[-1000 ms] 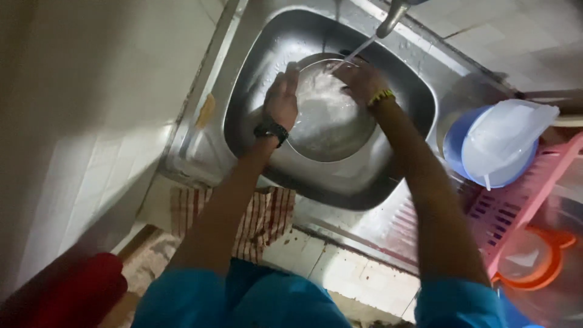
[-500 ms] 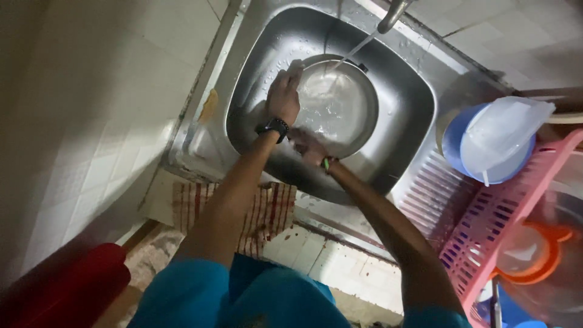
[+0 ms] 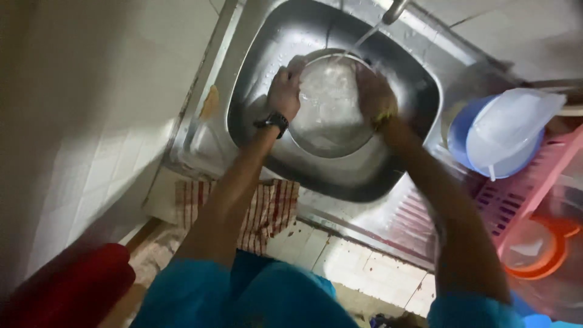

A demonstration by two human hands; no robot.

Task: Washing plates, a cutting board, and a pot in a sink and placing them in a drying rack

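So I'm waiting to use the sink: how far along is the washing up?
Done, it seems: a white lid over a blue bowl sits at the pink rack. In hand: the left hand and right hand hold a round metal basin by its rim under the running tap. Left: nothing else shows in the sink, so little beyond rinsing and racking this one.

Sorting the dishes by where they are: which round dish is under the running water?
The steel bowl in the sink, gripped by both hands. The blue bowl and orange-rimmed dish sit dry on the pink rack.
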